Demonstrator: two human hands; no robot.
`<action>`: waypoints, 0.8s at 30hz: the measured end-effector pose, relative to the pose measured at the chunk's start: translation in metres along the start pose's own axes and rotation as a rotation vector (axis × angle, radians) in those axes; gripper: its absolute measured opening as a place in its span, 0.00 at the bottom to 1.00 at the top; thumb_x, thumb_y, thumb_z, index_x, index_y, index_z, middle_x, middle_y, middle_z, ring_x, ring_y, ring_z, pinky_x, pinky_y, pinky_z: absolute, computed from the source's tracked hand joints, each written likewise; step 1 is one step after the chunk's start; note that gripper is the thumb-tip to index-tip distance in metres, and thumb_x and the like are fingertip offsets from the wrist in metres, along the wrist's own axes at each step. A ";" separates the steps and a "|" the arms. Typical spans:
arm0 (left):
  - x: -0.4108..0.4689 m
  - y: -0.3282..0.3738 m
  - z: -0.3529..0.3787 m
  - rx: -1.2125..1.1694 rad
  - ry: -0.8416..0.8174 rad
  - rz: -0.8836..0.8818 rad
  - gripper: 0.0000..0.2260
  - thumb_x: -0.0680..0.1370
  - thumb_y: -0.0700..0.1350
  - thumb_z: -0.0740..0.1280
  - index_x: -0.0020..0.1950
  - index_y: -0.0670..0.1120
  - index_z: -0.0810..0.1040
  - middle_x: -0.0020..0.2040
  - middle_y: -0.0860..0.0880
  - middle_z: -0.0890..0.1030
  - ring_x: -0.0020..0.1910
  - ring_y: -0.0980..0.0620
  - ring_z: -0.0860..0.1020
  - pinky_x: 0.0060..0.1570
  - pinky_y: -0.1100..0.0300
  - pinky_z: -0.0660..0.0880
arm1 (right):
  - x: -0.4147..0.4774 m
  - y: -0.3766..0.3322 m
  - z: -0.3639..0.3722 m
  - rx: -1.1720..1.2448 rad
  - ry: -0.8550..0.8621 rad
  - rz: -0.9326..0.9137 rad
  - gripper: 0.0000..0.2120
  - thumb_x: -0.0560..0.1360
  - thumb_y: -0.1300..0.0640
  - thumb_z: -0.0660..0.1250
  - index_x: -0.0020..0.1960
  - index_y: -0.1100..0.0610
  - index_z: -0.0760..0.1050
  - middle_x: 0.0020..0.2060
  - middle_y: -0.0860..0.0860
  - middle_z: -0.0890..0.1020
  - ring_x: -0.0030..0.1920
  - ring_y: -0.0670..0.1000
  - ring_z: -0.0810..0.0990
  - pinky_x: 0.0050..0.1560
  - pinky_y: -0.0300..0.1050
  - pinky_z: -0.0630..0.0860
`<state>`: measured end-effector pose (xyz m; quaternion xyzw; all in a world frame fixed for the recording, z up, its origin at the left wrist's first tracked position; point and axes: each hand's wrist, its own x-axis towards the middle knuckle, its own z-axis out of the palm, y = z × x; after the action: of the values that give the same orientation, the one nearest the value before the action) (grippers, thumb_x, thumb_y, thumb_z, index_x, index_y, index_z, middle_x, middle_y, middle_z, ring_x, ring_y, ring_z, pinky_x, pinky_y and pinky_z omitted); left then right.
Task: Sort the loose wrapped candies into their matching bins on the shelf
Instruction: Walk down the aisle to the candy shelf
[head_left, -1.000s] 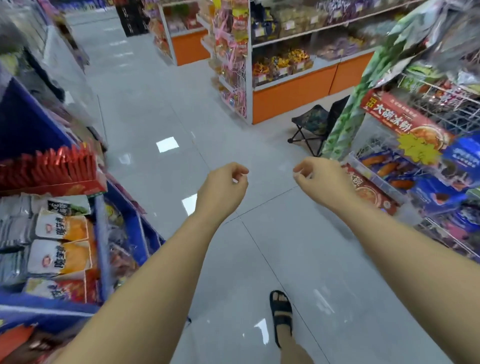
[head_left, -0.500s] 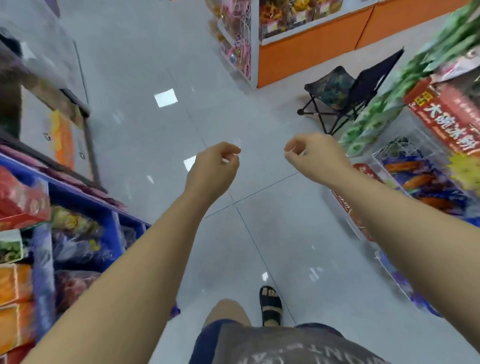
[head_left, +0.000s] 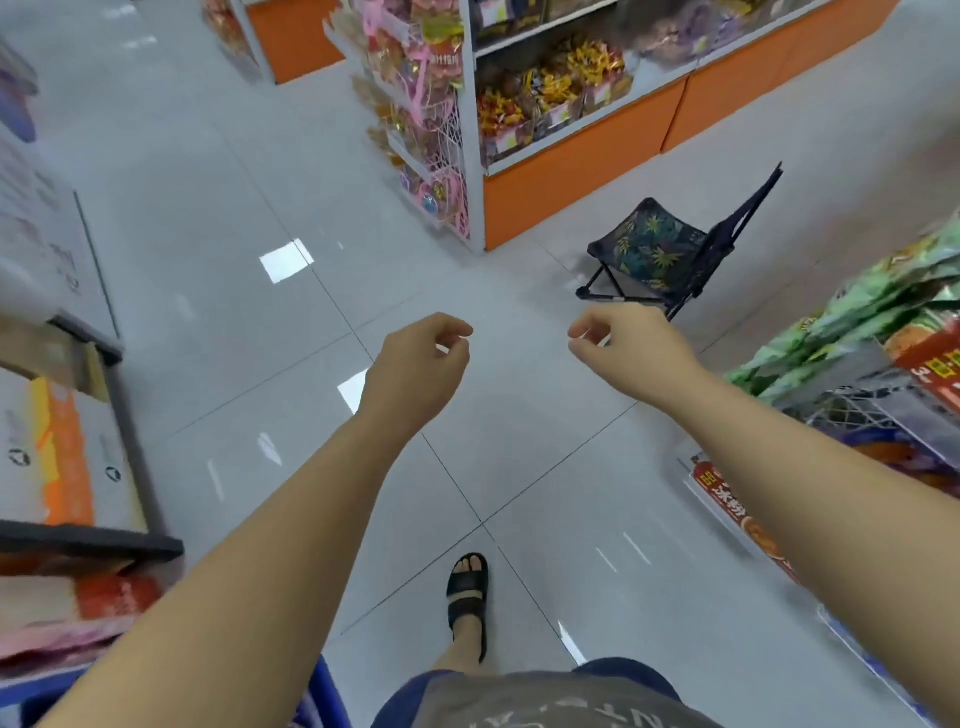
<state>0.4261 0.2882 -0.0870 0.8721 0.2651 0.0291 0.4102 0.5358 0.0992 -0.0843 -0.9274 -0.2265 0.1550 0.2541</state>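
Observation:
My left hand (head_left: 418, 364) and my right hand (head_left: 631, 345) are held out over the grey floor tiles, a little apart from each other. The fingers of both are loosely curled, and I see nothing in either hand. Straight ahead stands a shelf unit with an orange base (head_left: 576, 161). Its bins of wrapped candies (head_left: 550, 93) in yellow, red and brown are well beyond my hands. No loose candy shows near me.
A small folding camp stool (head_left: 670, 254) stands on the floor before the shelf. A pink wire rack (head_left: 426, 130) hangs on the shelf's end. Cardboard boxes (head_left: 62, 447) line the left; a wire basket of green and red packets (head_left: 883, 332) is on the right. My sandalled foot (head_left: 467, 587) is below.
The view has moved forward along the aisle, so the candy shelf and the stool are nearer. Both hands keep the same loosely curled pose, held out in front.

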 end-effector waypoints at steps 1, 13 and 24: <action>0.019 0.000 -0.009 0.015 -0.021 0.011 0.08 0.78 0.46 0.61 0.53 0.56 0.78 0.45 0.63 0.77 0.44 0.61 0.78 0.47 0.57 0.76 | 0.014 -0.007 0.000 -0.001 0.006 0.018 0.09 0.77 0.51 0.63 0.54 0.51 0.78 0.44 0.44 0.78 0.42 0.46 0.75 0.39 0.42 0.69; 0.203 0.006 -0.046 0.020 -0.096 0.089 0.09 0.78 0.47 0.62 0.55 0.55 0.78 0.51 0.57 0.79 0.46 0.58 0.78 0.52 0.55 0.76 | 0.167 -0.033 -0.017 0.042 0.070 0.138 0.10 0.77 0.52 0.63 0.55 0.52 0.78 0.47 0.47 0.79 0.47 0.49 0.77 0.51 0.50 0.77; 0.398 0.065 -0.030 0.071 -0.123 0.106 0.09 0.79 0.47 0.62 0.56 0.54 0.78 0.50 0.55 0.79 0.46 0.55 0.78 0.52 0.53 0.76 | 0.357 -0.011 -0.068 0.072 0.061 0.165 0.06 0.75 0.53 0.65 0.50 0.50 0.78 0.44 0.45 0.79 0.48 0.50 0.78 0.50 0.50 0.77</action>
<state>0.7881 0.4688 -0.0863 0.8990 0.1936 -0.0124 0.3926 0.8630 0.2583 -0.0837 -0.9375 -0.1356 0.1550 0.2806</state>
